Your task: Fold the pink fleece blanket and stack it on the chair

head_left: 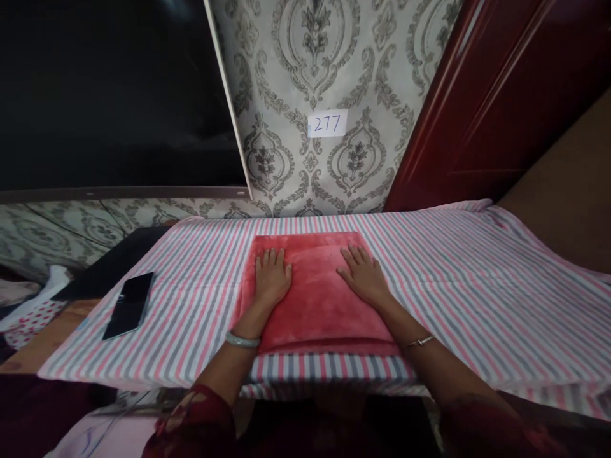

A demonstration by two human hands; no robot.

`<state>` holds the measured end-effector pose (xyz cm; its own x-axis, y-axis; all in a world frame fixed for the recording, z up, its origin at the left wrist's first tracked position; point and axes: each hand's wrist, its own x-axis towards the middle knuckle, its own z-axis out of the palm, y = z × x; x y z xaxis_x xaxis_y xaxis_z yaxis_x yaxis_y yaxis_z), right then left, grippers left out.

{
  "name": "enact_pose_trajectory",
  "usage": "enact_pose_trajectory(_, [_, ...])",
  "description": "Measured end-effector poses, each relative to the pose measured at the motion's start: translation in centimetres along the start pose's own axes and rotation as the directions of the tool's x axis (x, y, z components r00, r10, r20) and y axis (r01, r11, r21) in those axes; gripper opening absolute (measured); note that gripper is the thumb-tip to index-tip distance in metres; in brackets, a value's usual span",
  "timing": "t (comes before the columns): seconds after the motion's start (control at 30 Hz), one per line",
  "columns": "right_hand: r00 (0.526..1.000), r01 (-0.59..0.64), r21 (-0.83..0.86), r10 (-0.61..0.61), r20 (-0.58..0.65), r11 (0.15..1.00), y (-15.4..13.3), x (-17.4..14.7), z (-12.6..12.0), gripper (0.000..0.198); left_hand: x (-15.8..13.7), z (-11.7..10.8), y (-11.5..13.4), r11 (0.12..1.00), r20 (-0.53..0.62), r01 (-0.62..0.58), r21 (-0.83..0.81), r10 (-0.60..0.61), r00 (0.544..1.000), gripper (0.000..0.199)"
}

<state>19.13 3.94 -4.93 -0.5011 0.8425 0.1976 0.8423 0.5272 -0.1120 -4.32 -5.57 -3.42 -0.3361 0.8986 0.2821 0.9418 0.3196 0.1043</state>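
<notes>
A red plush cloth [317, 292], folded into a thick, roughly square stack, lies in the middle of the table. My left hand [273, 275] rests flat on its left side, fingers stretched toward the wall. On the right side of the cloth lies my right hand [365, 275], palm down with its fingers spread. Neither hand holds anything. The folded layers show along the cloth's near edge.
A striped tablecloth [458, 286] in pink, grey and white covers the table. A smartphone [128, 305] lies at the left. Behind stand a large dark screen [114, 95], a patterned wall with a paper label [327, 123] reading 277, and a dark red door [477, 95].
</notes>
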Motion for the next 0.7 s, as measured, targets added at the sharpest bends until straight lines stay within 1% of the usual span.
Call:
enact_pose_trajectory(0.1, [1.000, 0.012, 0.023, -0.012, -0.013, 1.000, -0.1, 0.0, 0.1, 0.060, 0.2, -0.3, 0.1, 1.000, 0.019, -0.013, -0.014, 0.013, 1.000, 0.055])
enact_pose_trajectory(0.17, [0.999, 0.023, 0.039, -0.022, -0.027, 0.999, 0.0, 0.0, 0.1, 0.060, 0.2, -1.0, -0.3, 0.998, 0.069, -0.040, -0.058, 0.044, 0.997, 0.054])
enact_pose_trajectory(0.23, [0.999, 0.032, 0.057, -0.031, -0.034, 0.998, 0.3, 0.2, 0.3, 0.061, -0.4, -1.9, -1.2, 0.990, 0.112, -0.076, -0.120, 0.089, 0.990, 0.052])
enact_pose_trajectory(0.27, [0.999, 0.032, 0.068, -0.030, -0.030, 0.997, 0.5, 0.3, 0.4, 0.060, -1.0, -2.3, -1.9, 0.985, 0.111, -0.093, -0.147, 0.110, 0.988, 0.050])
enact_pose_trajectory(0.33, [0.999, 0.043, 0.102, -0.042, -0.009, 0.994, 1.2, 0.5, 0.6, 0.060, -2.9, -2.9, -3.6, 0.977, 0.046, -0.105, -0.183, 0.115, 0.992, 0.047])
enact_pose_trajectory(0.4, [0.995, 0.091, 0.153, -0.095, 0.017, 0.984, 2.2, 0.3, 0.8, 0.060, -5.5, -3.2, -5.7, 0.971, -0.057, -0.077, -0.226, 0.066, 0.996, 0.046])
enact_pose_trajectory(0.43, [0.991, 0.127, 0.183, -0.133, 0.025, 0.975, 2.8, -0.1, 0.8, 0.061, -6.9, -3.3, -6.7, 0.963, -0.093, -0.047, -0.265, 0.022, 0.995, 0.046])
enact_pose_trajectory(0.47, [0.985, 0.162, 0.214, -0.172, 0.027, 0.963, 3.3, -0.8, 0.7, 0.061, -8.3, -3.3, -7.6, 0.948, -0.102, -0.009, -0.318, -0.025, 0.994, 0.047])
enact_pose_trajectory(0.57, [0.971, 0.230, 0.300, -0.240, -0.004, 0.926, 4.8, -4.3, 0.3, 0.061, -11.5, -3.6, -9.4, 0.862, -0.009, 0.132, -0.490, -0.156, 0.988, 0.052])
enact_pose_trajectory(0.63, [0.960, 0.272, 0.340, -0.276, -0.039, 0.900, 5.3, -7.3, -0.2, 0.059, -12.5, -3.9, -9.7, 0.818, 0.050, 0.207, -0.537, -0.214, 0.976, 0.061])
enact_pose_trajectory(0.7, [0.946, 0.320, 0.357, -0.320, -0.061, 0.878, 5.5, -9.9, -0.7, 0.060, -12.8, -4.2, -9.5, 0.798, 0.095, 0.269, -0.539, -0.259, 0.961, 0.065])
